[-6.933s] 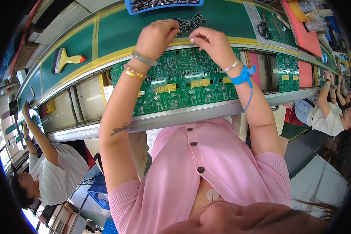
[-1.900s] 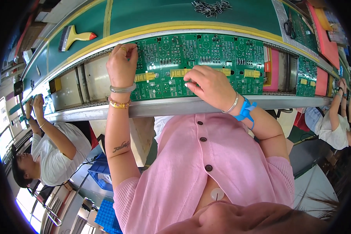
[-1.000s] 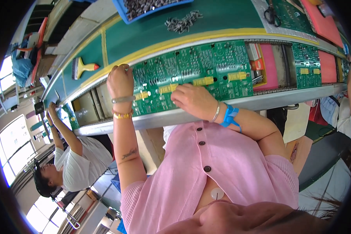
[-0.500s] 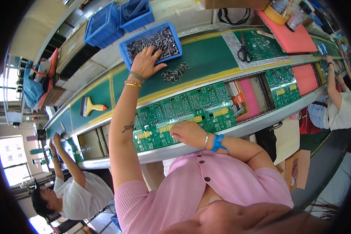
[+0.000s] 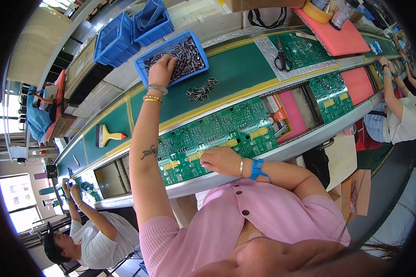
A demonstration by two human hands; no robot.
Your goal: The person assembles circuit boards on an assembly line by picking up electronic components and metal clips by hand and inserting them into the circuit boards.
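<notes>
Left hand point(image 5: 162, 69) stays in the blue bin point(image 5: 145, 74), fingers curled among parts point(image 5: 189, 53); right hand point(image 5: 219, 160) still rests flat on the board point(image 5: 245, 124).

Pink short-sleeved buttoned top; left wrist point(image 5: 151, 94) wears gold and pale bangles, forearm tattooed; right wrist point(image 5: 252, 168) wears a blue strap.

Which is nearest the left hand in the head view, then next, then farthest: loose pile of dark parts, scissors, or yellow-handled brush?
From the left hand, in the blue parts bin:
1. Loose pile of dark parts, just right of it on the green belt.
2. Yellow-handled brush, down the belt to the left.
3. Scissors, far right.
</notes>
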